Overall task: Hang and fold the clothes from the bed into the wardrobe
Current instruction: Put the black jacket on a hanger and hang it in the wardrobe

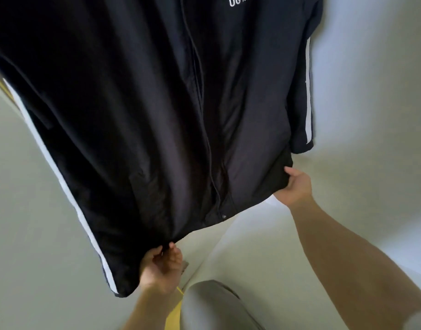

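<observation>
Jacket (133, 115), dark with white sleeve stripes (50, 158) and white lettering (239, 1) near the top, hangs spread in front of a pale wall (371, 91). Its upper end is out of view, so what holds it up cannot be told. Left hand (160, 270) pinches the hem at the lower left corner, fingers curled on the cloth; right hand (294, 186) grips the hem's right corner.

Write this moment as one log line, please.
item: dark navy zip jacket with white stripes, hanging | left hand: pinches hem | right hand: grips hem
</observation>
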`<control>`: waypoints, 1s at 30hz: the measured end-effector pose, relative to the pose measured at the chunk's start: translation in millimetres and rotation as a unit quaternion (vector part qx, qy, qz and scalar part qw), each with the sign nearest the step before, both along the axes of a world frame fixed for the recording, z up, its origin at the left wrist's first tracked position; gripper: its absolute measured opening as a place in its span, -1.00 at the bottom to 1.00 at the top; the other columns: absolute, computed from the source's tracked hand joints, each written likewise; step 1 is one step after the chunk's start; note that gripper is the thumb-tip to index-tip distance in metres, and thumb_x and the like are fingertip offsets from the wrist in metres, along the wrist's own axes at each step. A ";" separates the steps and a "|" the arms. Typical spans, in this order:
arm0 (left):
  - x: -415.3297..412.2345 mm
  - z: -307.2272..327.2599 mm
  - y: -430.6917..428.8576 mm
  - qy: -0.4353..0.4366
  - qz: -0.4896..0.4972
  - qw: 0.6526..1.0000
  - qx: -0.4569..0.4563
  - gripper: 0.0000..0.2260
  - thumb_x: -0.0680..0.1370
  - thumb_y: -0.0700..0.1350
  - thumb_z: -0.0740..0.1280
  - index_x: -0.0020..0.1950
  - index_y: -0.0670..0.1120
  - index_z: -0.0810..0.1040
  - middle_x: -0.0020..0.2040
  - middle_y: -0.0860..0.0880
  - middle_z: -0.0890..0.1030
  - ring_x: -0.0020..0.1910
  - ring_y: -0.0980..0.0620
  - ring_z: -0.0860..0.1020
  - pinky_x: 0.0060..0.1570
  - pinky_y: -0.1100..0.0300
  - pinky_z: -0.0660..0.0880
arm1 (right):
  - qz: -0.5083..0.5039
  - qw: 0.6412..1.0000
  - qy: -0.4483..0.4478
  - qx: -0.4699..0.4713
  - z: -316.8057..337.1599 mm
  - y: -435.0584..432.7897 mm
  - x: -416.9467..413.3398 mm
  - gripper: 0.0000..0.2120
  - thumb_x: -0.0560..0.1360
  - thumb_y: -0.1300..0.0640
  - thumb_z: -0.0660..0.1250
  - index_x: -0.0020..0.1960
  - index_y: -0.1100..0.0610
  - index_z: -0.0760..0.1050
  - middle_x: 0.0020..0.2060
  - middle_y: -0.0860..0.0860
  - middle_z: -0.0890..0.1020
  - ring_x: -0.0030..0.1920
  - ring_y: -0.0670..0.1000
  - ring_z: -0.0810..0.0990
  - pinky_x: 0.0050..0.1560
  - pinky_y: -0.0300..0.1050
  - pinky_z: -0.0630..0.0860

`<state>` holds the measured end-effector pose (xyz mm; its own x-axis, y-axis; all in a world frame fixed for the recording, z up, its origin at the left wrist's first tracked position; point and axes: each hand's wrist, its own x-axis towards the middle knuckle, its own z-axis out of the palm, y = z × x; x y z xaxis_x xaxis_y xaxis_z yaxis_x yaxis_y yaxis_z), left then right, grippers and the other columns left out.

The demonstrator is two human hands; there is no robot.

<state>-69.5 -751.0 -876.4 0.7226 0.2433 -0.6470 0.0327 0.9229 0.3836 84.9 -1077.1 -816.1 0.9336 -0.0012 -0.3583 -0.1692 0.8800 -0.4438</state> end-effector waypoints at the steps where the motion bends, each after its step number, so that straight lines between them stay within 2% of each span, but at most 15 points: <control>1: -2.2 -0.9 4.0 -0.022 0.001 1.000 -0.014 -0.31 -0.20 -0.33 0.62 -0.11 -0.13 0.55 -0.27 -0.10 0.64 -0.26 -0.07 0.62 -0.19 0.10 0.55 | -0.014 1.000 0.004 -0.005 0.4 -3.5 1.7 -0.31 0.22 0.33 0.37 0.37 0.16 0.53 0.20 0.15 0.66 0.26 0.23 0.61 0.38 0.19 0.43; 2: -4.9 1.0 5.5 -0.040 -0.013 0.999 -0.020 -0.34 -0.19 -0.24 0.66 -0.13 -0.09 0.58 -0.24 -0.07 0.65 -0.20 -0.06 0.57 -0.13 0.09 0.48 | -0.024 1.000 0.010 -0.014 0.9 -6.6 4.3 -0.23 0.14 0.36 0.39 0.38 0.16 0.52 0.19 0.14 0.67 0.24 0.22 0.62 0.36 0.18 0.45; 3: -8.0 5.2 5.0 -0.048 -0.041 0.998 -0.013 -0.51 -0.01 -0.11 0.67 -0.15 -0.05 0.60 -0.21 -0.03 0.64 -0.19 -0.04 0.53 -0.11 0.10 0.42 | -0.033 0.999 0.015 -0.017 2.9 -9.2 5.8 -0.23 0.15 0.38 0.38 0.38 0.16 0.52 0.19 0.13 0.67 0.24 0.21 0.62 0.34 0.17 0.46; 4: -9.2 10.8 3.2 -0.045 -0.066 0.997 -0.006 -0.70 0.23 0.02 0.59 -0.14 -0.03 0.60 -0.18 0.01 0.64 -0.18 -0.03 0.50 -0.10 0.11 0.37 | -0.040 0.999 0.012 -0.008 5.1 -11.3 8.3 -0.33 0.24 0.37 0.33 0.37 0.15 0.53 0.21 0.12 0.66 0.23 0.20 0.63 0.33 0.17 0.47; 6: -10.4 13.6 4.0 -0.020 -0.105 0.994 0.027 -0.81 0.47 0.11 0.37 -0.09 0.00 0.59 -0.11 0.05 0.64 -0.11 -0.01 0.51 -0.04 0.10 0.35 | -0.052 0.998 0.010 0.015 6.2 -16.8 14.3 -0.56 0.49 0.27 0.22 0.34 0.12 0.54 0.23 0.11 0.65 0.24 0.19 0.63 0.31 0.16 0.48; 8: -11.9 13.8 7.7 -0.003 -0.101 0.994 0.050 -0.88 0.52 0.01 0.32 -0.03 0.02 0.60 -0.05 0.07 0.67 0.03 0.00 0.54 0.02 0.11 0.34 | -0.064 0.998 0.002 0.025 7.0 -24.3 19.4 -0.66 0.63 0.13 0.16 0.32 0.10 0.57 0.21 0.09 0.67 0.24 0.18 0.63 0.33 0.16 0.46; 11: -16.4 8.0 10.5 0.012 -0.065 0.996 0.053 -0.83 0.64 -0.05 0.23 0.05 -0.01 0.62 0.00 0.04 0.72 0.20 -0.03 0.55 0.07 0.11 0.37 | -0.088 0.996 0.008 0.018 5.5 -35.2 25.0 -0.67 0.66 0.05 0.14 0.30 0.07 0.59 0.18 0.07 0.69 0.26 0.16 0.61 0.39 0.19 0.42; 15: -13.7 0.6 7.1 0.034 -0.008 0.999 -0.011 -0.76 0.65 -0.07 0.19 0.20 -0.11 0.56 0.22 -0.10 0.61 0.29 -0.10 0.52 0.27 0.05 0.39 | -0.123 0.991 0.036 0.026 1.3 -38.6 29.8 -0.70 0.66 0.06 0.17 0.23 0.04 0.63 0.13 0.04 0.71 0.25 0.13 0.61 0.36 0.18 0.44; 17: -10.2 4.2 4.0 0.042 0.021 0.998 -0.031 -0.73 0.65 -0.07 0.19 0.27 -0.12 0.53 0.22 -0.11 0.61 0.27 -0.09 0.54 0.30 0.04 0.40 | -0.127 0.991 0.047 0.018 -0.7 -36.7 28.5 -0.72 0.65 0.06 0.18 0.19 0.04 0.64 0.12 0.03 0.70 0.23 0.13 0.61 0.37 0.17 0.44; 20: -3.3 11.6 -2.2 0.075 0.038 0.997 -0.001 -0.76 0.68 -0.07 0.15 0.18 -0.15 0.53 0.14 -0.13 0.61 0.20 -0.07 0.57 0.25 0.06 0.43 | -0.133 0.989 0.067 0.008 -1.1 -35.1 30.7 -0.75 0.65 0.05 0.20 0.17 0.05 0.63 0.19 0.04 0.65 0.26 0.13 0.58 0.39 0.16 0.42; 22: 1.4 17.2 -11.7 0.110 0.012 0.993 0.043 -0.67 0.71 -0.03 0.10 0.31 -0.19 0.50 0.17 -0.17 0.60 0.16 -0.10 0.57 0.23 0.07 0.44 | -0.126 0.987 0.102 -0.015 -2.5 -33.3 37.8 -0.72 0.64 0.00 0.22 0.28 0.03 0.58 0.29 0.02 0.61 0.29 0.12 0.56 0.40 0.16 0.43; 25: 9.2 25.0 -28.9 0.172 -0.074 0.975 0.119 -0.61 0.71 0.02 0.07 0.37 -0.23 0.40 0.33 -0.23 0.51 0.06 -0.22 0.58 0.08 -0.02 0.50 | -0.078 0.964 0.175 -0.182 6.4 -15.6 42.2 -0.59 0.63 0.05 0.27 0.46 0.08 0.40 0.35 0.01 0.53 0.34 0.09 0.51 0.37 -0.04 0.41; 26: 8.4 30.6 -35.8 0.198 -0.100 0.964 0.144 -0.62 0.70 0.02 0.09 0.35 -0.23 0.39 0.31 -0.26 0.49 -0.05 -0.25 0.58 -0.02 -0.06 0.53 | -0.111 0.942 0.186 -0.255 7.3 -13.2 48.5 -0.55 0.61 0.10 0.27 0.48 0.14 0.34 0.37 0.06 0.50 0.35 0.11 0.49 0.33 -0.06 0.41; 28: 11.0 47.7 -48.9 0.207 -0.166 0.937 0.229 -0.64 0.68 -0.01 0.15 0.38 -0.21 0.39 0.17 -0.28 0.50 -0.17 -0.27 0.59 -0.21 -0.05 0.60 | -0.167 0.933 0.183 -0.262 20.9 -5.9 55.4 -0.50 0.60 0.09 0.23 0.50 0.19 0.28 0.42 0.14 0.43 0.39 0.17 0.46 0.29 0.00 0.45; 30: 13.0 80.1 -62.9 0.183 -0.272 0.892 0.310 -0.70 0.64 -0.15 0.27 0.29 -0.31 0.44 0.03 -0.29 0.55 -0.20 -0.24 0.60 -0.39 0.12 0.61 | -0.184 0.900 0.223 -0.326 40.9 0.9 60.0 -0.48 0.54 0.05 0.23 0.47 0.14 0.31 0.43 0.16 0.42 0.37 0.24 0.46 0.31 0.13 0.47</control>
